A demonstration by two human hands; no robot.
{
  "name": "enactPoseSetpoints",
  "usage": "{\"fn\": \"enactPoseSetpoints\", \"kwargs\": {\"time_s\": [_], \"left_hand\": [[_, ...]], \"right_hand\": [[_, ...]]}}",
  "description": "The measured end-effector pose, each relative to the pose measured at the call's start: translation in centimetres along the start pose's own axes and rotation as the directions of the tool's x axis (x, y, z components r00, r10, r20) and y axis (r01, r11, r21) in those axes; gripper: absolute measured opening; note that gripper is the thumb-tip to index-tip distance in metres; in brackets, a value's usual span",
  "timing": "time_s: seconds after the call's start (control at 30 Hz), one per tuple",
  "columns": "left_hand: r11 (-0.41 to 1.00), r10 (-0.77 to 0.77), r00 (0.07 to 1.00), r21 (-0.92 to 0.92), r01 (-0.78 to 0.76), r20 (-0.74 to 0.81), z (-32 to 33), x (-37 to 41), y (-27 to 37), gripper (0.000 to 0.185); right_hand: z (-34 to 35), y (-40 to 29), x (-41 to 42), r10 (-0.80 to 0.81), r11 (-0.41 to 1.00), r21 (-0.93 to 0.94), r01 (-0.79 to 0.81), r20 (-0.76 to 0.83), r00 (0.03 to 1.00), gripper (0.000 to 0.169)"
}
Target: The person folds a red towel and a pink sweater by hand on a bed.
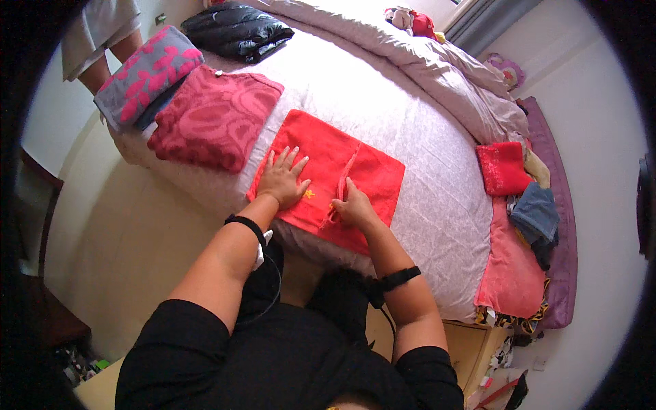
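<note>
A red cloth (318, 138) with small yellow figures lies on the near edge of the bed, its right part folded over so that an edge runs across it. My left hand (283, 179) rests flat on the cloth's left part, fingers spread. At the folded edge, my right hand (353, 205) pinches the red fabric between thumb and fingers. Left of the cloth lies a folded dark-pink patterned textile (220, 118), and beyond it a grey folded textile with pink leaf shapes (154, 77).
A black puffy jacket (236, 31) lies at the bed's far left. A bunched quilt (435, 72) runs along the far side. Folded red cloth (505, 166) and denim (535, 210) sit at the right. Another person's legs (95, 72) are at the upper left.
</note>
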State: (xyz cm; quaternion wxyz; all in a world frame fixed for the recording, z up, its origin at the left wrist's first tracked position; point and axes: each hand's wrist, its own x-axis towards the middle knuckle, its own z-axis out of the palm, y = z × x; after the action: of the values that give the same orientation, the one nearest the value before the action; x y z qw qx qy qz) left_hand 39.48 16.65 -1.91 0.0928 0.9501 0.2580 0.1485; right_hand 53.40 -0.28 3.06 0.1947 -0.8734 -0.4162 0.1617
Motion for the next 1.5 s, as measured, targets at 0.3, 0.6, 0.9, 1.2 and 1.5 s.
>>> {"fn": "enactPoseSetpoints", "kwargs": {"time_s": [0.3, 0.6, 0.9, 1.2, 1.5], "left_hand": [[0.967, -0.004, 0.989, -0.253, -0.033, -0.146, -0.3, 2.7, 0.6, 0.050], [0.713, -0.181, 0.939, -0.618, 0.330, 0.292, 3.3, 12.7, 8.4, 0.052], [0.358, -0.223, 0.861, -0.783, 0.509, 0.458, 4.6, 17.2, 11.5, 0.053], [0.828, -0.253, 0.967, -0.513, 0.227, 0.018, 4.1, 15.2, 10.2, 0.073], [0.894, 0.445, 0.864, -0.168, -0.415, 0.236, -1.0, -0.6, 9.5, 0.079]], "right_hand": [[-5.0, 2.8, 3.7, 0.099, 0.993, 0.084, -0.084, -0.197, 0.975, 0.038], [-2.8, 8.2, 1.3, -0.254, 0.952, -0.274, 0.135, -0.466, 0.848, 0.047], [-1.6, 6.7, -3.1, -0.284, 0.871, -0.452, 0.195, -0.140, 0.948, 0.066], [-2.0, 6.4, -3.2, -0.308, 0.869, -0.431, 0.245, -0.084, 0.948, 0.066], [-1.6, 6.4, -4.9, -0.267, 0.883, -0.422, 0.205, -0.092, 0.959, 0.068]]}}
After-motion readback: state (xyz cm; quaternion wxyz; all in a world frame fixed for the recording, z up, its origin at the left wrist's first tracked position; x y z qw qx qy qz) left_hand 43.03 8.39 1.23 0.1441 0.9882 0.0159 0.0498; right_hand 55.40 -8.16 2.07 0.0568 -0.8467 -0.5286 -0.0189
